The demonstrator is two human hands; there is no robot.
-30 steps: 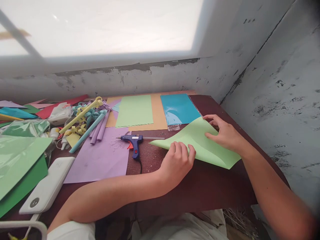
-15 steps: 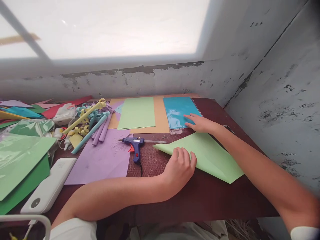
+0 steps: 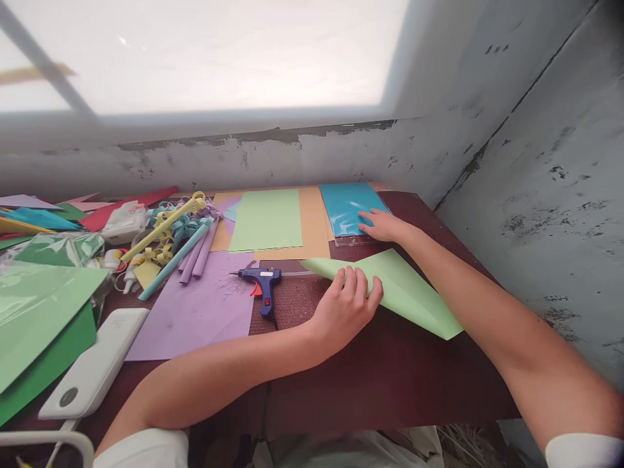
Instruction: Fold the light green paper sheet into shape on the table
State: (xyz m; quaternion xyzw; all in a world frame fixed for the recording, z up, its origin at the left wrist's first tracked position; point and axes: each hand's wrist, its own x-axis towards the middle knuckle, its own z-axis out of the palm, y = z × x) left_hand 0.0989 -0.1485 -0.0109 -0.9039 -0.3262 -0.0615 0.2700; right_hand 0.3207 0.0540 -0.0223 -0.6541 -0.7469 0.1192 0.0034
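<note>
A light green paper sheet (image 3: 409, 289) lies on the dark brown table (image 3: 380, 377) in front of me. My left hand (image 3: 348, 302) grips its near left edge, fingers curled over the paper. My right hand (image 3: 385, 225) rests flat on a blue sheet pack (image 3: 347, 203) in clear wrap at the back of the table, fingers apart, holding nothing. A blue glue gun (image 3: 260, 283) lies just left of my left hand.
Orange card (image 3: 314, 227), a second green sheet (image 3: 267, 220) and a purple sheet (image 3: 195, 312) lie at centre-left. Rolled paper tubes (image 3: 180, 247), a white power bank (image 3: 92, 370) and green sheets (image 3: 39, 312) crowd the left side. Grey walls close the back and right.
My right hand left the green sheet and reached back onto the blue pack, which has slid away. The left hand has pulled the green sheet slightly up and left.
</note>
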